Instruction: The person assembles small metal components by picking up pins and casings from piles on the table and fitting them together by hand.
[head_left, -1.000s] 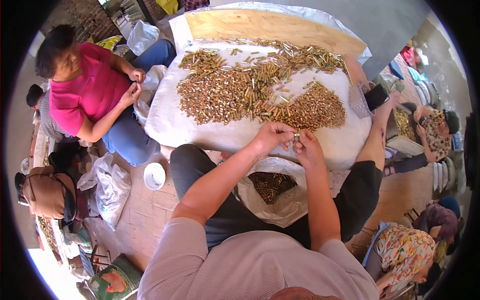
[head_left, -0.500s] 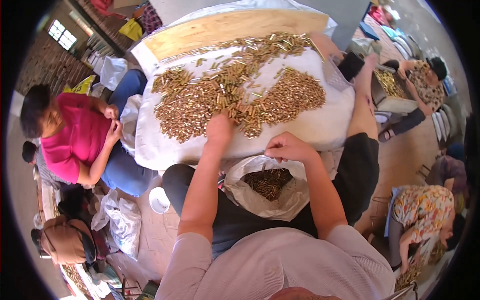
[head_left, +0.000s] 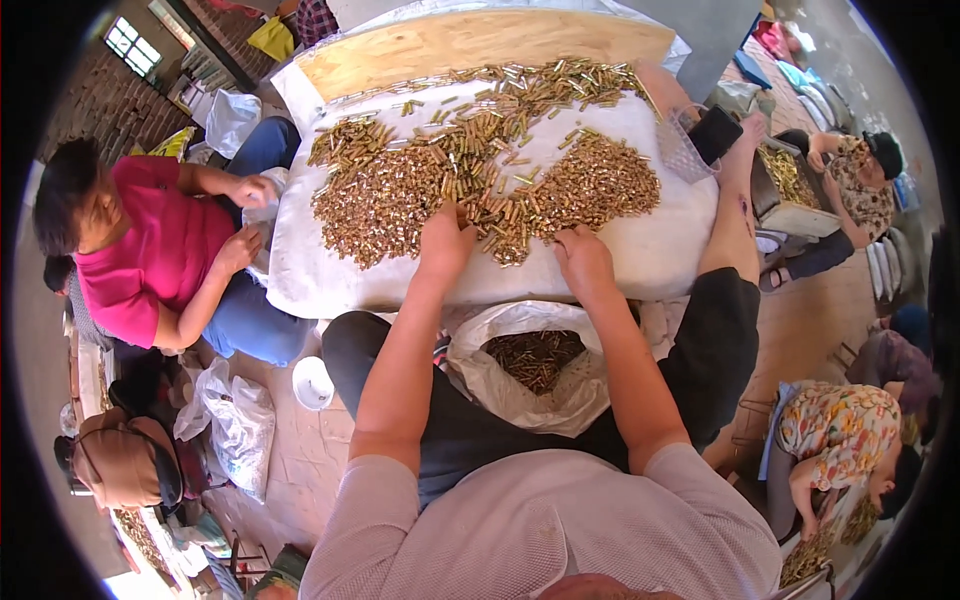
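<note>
Heaps of small brass-coloured metal tubes [head_left: 380, 215] lie on a white-covered table [head_left: 330, 285] in front of me. My left hand [head_left: 447, 240] is at the near edge of the heap, between its left and right parts, with fingers curled in among the tubes; what they grip is hidden. At the near edge of the right heap [head_left: 605, 185], my right hand [head_left: 584, 260] has its fingertips drawn together, and I cannot make out anything between them. Below my hands, between my legs, an open white sack [head_left: 480, 395] holds many darker tubes [head_left: 535, 362].
A wooden board [head_left: 490, 50] edges the table's far side. At right are a clear plastic basket [head_left: 680, 140] and a black phone-like object [head_left: 715, 135]. A person in pink [head_left: 165, 235] sits at left, near a white bucket [head_left: 313, 383]. Others work at right beside boxes of tubes.
My right hand has moved from over the sack forward to the right heap's near edge. The left hand has shifted slightly at the heap. The person at left has spread their hands apart.
</note>
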